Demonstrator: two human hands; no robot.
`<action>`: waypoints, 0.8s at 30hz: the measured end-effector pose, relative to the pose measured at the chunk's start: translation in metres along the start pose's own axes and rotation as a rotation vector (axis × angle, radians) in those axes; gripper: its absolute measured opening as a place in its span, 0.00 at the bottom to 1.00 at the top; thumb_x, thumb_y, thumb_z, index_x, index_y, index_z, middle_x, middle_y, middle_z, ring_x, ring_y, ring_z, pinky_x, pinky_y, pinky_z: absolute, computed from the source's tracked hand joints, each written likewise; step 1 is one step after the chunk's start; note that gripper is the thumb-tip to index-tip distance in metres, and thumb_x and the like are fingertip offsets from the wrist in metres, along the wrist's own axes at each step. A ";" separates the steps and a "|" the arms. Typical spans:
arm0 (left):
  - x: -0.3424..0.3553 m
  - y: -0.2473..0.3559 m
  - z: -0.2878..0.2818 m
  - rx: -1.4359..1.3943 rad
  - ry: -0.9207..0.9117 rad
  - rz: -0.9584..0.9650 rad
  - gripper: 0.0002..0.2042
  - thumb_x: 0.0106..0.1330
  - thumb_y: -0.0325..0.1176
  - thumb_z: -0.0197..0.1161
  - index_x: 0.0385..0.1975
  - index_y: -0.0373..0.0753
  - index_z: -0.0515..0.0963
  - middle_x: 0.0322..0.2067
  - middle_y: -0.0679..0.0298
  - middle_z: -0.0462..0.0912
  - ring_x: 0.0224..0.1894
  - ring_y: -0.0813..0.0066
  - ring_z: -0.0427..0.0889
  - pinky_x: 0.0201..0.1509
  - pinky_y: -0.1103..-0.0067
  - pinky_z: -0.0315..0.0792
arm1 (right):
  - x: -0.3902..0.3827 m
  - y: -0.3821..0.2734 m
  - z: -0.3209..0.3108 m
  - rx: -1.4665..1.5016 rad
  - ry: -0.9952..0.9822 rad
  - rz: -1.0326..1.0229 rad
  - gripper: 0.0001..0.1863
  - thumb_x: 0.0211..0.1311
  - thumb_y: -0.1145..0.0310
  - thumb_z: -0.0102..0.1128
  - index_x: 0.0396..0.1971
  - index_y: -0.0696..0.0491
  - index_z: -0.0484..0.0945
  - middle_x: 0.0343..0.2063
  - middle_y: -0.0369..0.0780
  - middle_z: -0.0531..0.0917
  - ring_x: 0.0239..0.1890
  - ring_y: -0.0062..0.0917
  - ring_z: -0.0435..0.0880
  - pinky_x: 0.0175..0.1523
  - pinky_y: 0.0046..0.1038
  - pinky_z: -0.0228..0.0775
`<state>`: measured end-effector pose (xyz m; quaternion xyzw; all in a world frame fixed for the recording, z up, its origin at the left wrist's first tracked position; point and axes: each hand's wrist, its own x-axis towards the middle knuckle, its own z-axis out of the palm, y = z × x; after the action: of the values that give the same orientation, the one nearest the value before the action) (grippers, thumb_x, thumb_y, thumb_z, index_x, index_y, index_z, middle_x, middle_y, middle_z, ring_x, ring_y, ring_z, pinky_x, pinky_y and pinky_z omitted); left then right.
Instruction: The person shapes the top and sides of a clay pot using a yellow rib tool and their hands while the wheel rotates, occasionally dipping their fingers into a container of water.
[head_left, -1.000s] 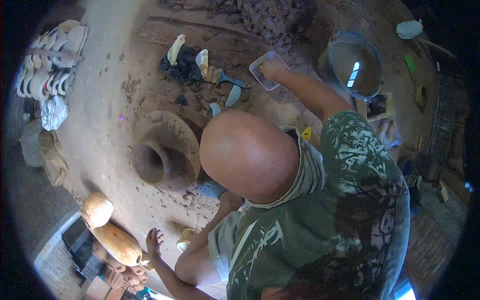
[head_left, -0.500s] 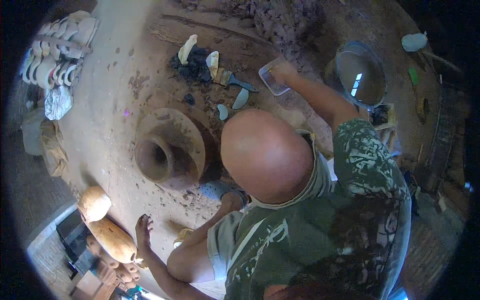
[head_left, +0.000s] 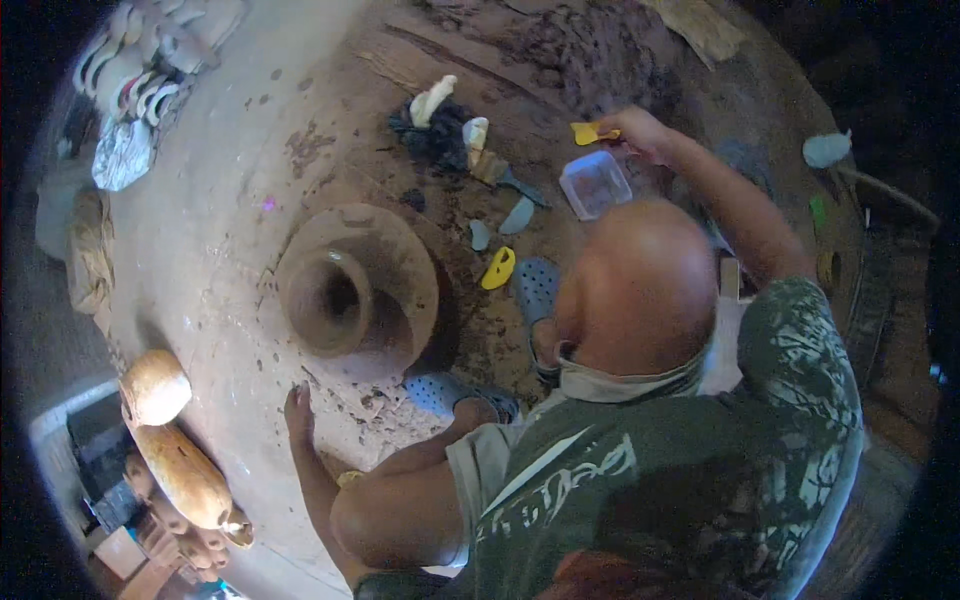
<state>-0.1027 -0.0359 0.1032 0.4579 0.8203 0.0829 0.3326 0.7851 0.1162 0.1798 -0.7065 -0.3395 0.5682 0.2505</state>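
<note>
**Yellow Tool in Hand Beside a Brown Clay Vessel**

A seated person, seen from behind and above, works at a brown, wide-mouthed clay vessel [head_left: 300, 300] on a broad round disc [head_left: 402, 238]. To the right of the vessel and beyond it, the right hand [head_left: 645, 136] has its grip closed on a small, flat yellow piece [head_left: 585, 132], held clear of the ground. Just beside that hand, also right of the vessel, is a clear, square plastic tub [head_left: 597, 186]. The left hand [head_left: 297, 400] is near the vessel on its near side, apart from it and apparently holding nothing; how far its fingers are spread cannot be told.

Right of the vessel lie a yellow, holed oval piece [head_left: 498, 268], two pale-blue curved pieces [head_left: 517, 215] and a blue-handled brush [head_left: 490, 168]. Pale, script-like lettering, blurred, crosses the dark-green patterned shirt [head_left: 690, 450], nearer than the vessel.
</note>
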 end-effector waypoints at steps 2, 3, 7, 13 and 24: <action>0.038 0.017 0.062 -0.092 -0.040 -0.011 0.35 0.75 0.58 0.56 0.59 0.25 0.77 0.55 0.44 0.84 0.58 0.56 0.82 0.62 0.68 0.72 | -0.021 -0.045 0.006 -0.061 -0.034 -0.052 0.18 0.67 0.62 0.66 0.51 0.58 0.83 0.35 0.34 0.85 0.26 0.13 0.76 0.29 0.18 0.66; 0.049 0.041 0.113 -0.199 -0.125 0.002 0.35 0.75 0.59 0.54 0.60 0.25 0.77 0.57 0.42 0.82 0.59 0.53 0.81 0.62 0.65 0.71 | -0.034 -0.065 0.004 -0.120 -0.031 -0.066 0.19 0.67 0.62 0.67 0.51 0.58 0.82 0.35 0.35 0.85 0.27 0.12 0.75 0.30 0.17 0.66; 0.126 -0.020 0.058 -0.165 0.130 0.117 0.33 0.76 0.57 0.52 0.62 0.29 0.76 0.58 0.43 0.81 0.58 0.51 0.79 0.64 0.63 0.70 | -0.050 -0.169 0.108 -0.276 -0.231 -0.302 0.21 0.66 0.62 0.70 0.54 0.57 0.81 0.36 0.34 0.85 0.30 0.13 0.77 0.32 0.19 0.68; 0.074 0.030 0.152 -0.587 0.221 0.090 0.28 0.74 0.50 0.62 0.63 0.33 0.74 0.56 0.48 0.82 0.58 0.57 0.80 0.64 0.66 0.71 | -0.033 -0.149 0.249 -0.379 -0.272 -0.388 0.19 0.68 0.64 0.68 0.55 0.57 0.81 0.38 0.35 0.86 0.34 0.15 0.79 0.39 0.21 0.70; -0.060 -0.021 0.244 -0.663 0.014 -0.011 0.36 0.67 0.57 0.68 0.63 0.31 0.74 0.52 0.52 0.85 0.53 0.62 0.84 0.56 0.67 0.77 | 0.013 -0.018 0.422 0.106 -0.210 -0.607 0.17 0.71 0.76 0.62 0.58 0.60 0.79 0.51 0.39 0.86 0.49 0.22 0.84 0.55 0.26 0.77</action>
<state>0.0558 -0.1372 -0.0650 0.3195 0.7535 0.3467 0.4582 0.3729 0.1246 0.0885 -0.4964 -0.5285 0.5545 0.4085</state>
